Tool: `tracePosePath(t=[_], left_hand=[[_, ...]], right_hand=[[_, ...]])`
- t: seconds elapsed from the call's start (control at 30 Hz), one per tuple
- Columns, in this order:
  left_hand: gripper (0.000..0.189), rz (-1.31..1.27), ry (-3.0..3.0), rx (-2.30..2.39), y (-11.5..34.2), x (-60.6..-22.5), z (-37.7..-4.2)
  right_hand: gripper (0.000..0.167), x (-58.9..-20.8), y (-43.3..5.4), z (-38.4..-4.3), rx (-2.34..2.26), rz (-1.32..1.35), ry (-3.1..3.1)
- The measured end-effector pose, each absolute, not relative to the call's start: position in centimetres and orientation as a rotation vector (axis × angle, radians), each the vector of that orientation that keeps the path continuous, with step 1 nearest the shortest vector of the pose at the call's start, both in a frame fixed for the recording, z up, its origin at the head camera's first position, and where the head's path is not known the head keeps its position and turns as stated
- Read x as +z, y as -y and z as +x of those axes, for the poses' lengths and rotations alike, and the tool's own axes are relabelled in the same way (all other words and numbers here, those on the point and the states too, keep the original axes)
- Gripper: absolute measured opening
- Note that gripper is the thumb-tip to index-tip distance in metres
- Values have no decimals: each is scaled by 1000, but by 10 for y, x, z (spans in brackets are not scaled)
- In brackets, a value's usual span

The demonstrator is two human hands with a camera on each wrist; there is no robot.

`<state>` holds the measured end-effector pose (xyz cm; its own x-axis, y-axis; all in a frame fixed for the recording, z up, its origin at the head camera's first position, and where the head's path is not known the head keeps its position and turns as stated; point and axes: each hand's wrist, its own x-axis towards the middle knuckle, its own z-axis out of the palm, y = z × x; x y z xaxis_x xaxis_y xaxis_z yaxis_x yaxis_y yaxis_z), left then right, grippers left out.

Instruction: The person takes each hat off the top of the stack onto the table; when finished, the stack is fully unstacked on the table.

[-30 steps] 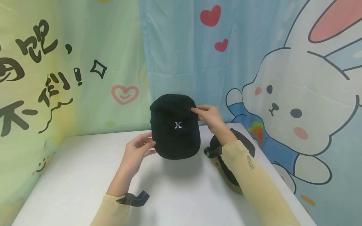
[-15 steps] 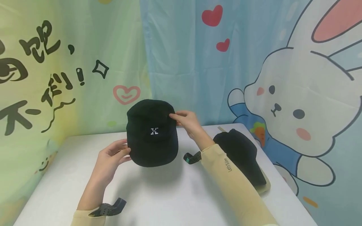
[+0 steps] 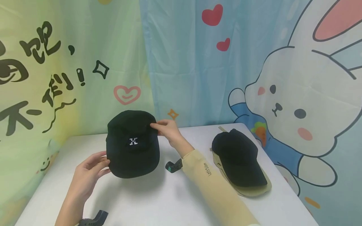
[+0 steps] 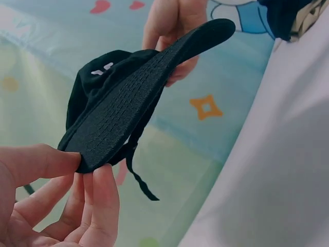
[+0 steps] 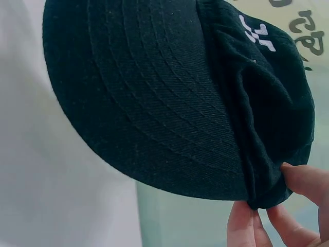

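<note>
A black baseball cap (image 3: pixel 133 150) with a small white embroidered mark is held up over the white table, brim toward me. My left hand (image 3: pixel 91 168) pinches the left end of the brim between thumb and fingers, as the left wrist view shows up close. On the other side my right hand (image 3: pixel 169 130) pinches the cap's crown near the base of the brim. In the right wrist view the stitched brim (image 5: pixel 154 103) fills much of the picture, with the right thumb (image 5: pixel 303 180) on the crown. A loose strap (image 4: pixel 136 175) hangs from the cap's back.
To the right on the table (image 3: pixel 195 194) lies another black cap (image 3: pixel 237 157), stacked on a beige cap (image 3: pixel 254 191) whose brim shows underneath. Behind the table hangs a printed curtain (image 3: pixel 181 62) with a rabbit and hearts.
Both hands have carried the black cap leftward and lower, toward the table. The right arm has moved off the stacked caps, which now show fully. The view has shifted slightly.
</note>
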<state>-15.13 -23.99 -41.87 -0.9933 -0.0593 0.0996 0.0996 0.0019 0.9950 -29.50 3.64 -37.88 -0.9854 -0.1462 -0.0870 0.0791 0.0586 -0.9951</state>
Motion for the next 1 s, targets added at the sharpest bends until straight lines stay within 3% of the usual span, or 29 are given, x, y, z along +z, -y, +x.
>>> tracePosePath(t=[0.6,1.0], left_hand=[[24,128,2036,-2249,280,-448,-130],[24,325,2144,-2191,292,-457,-125]], right_hand=[[36,-421,16,-286,-1987,2,-2172],[34,-439,31,-282,-1950,20,-2195]])
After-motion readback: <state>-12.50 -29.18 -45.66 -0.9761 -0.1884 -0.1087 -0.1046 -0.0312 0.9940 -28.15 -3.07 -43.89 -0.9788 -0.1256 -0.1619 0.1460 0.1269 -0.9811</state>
